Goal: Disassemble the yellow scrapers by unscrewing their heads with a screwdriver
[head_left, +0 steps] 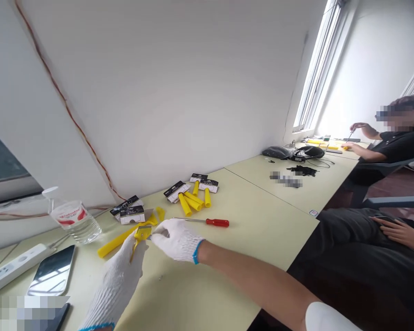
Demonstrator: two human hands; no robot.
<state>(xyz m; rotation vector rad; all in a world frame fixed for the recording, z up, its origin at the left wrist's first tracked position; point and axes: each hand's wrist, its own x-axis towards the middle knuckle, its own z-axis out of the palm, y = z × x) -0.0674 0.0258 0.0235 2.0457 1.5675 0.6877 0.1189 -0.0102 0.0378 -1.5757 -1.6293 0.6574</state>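
Note:
My left hand (pixel 122 276), in a white knit glove, is closed around a yellow scraper head (pixel 143 232) with a metal strip along its top. My right hand (pixel 175 239), gloved the same way, is pinched at the right side of that head. A small greyish edge shows by its fingertips, too little to name. Behind both hands lies a long yellow handle (pixel 119 241) with another yellow head piece (pixel 158 214) at its far end. A screwdriver (pixel 217 222) with a red grip rests beyond my right hand. A tiny metal piece, perhaps a screw (pixel 160 277), lies on the table nearer me.
Several yellow tubes (pixel 193 201) and black-and-white cards (pixel 132 214) lie near the wall. Leftward are a water bottle (pixel 72 216), a power strip (pixel 17 269) and a phone (pixel 53 271). Black items (pixel 301 170) lie further right. One person (pixel 400 142) works at the far end; another sits at right.

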